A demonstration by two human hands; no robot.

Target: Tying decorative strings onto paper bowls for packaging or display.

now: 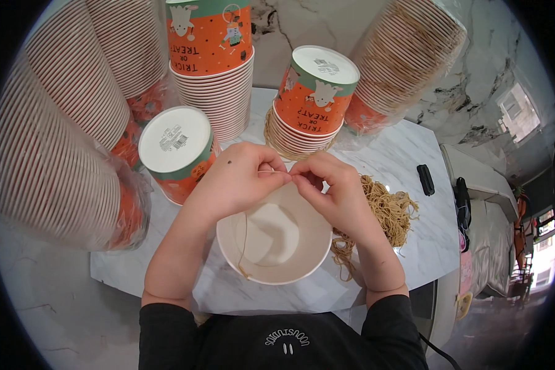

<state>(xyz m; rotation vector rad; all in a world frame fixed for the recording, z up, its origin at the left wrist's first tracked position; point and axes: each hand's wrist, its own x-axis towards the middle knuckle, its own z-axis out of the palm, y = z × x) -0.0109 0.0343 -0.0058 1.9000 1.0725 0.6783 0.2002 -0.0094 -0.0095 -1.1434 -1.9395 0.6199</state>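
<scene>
Currently left hand (240,179) and right hand (332,185) meet above bucket's (314,243) far side, fingers of both pinched on string (245,231). I see loose length hanging near-to-far along bucket's left inside; tangled pile (390,213) beside right wrist.

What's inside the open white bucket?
The bucket shows its white bottom, with a thin cord hanging across its left side; the left hand and right hand hide part of its far side.

Pretty bright, even light overall, with a soft shadow inside the white tub (311,250). Window (550,251) at far right is blown out, plus there's glare on the marble wall (441,80). Fisheye bends the edges; corners go black.
</scene>
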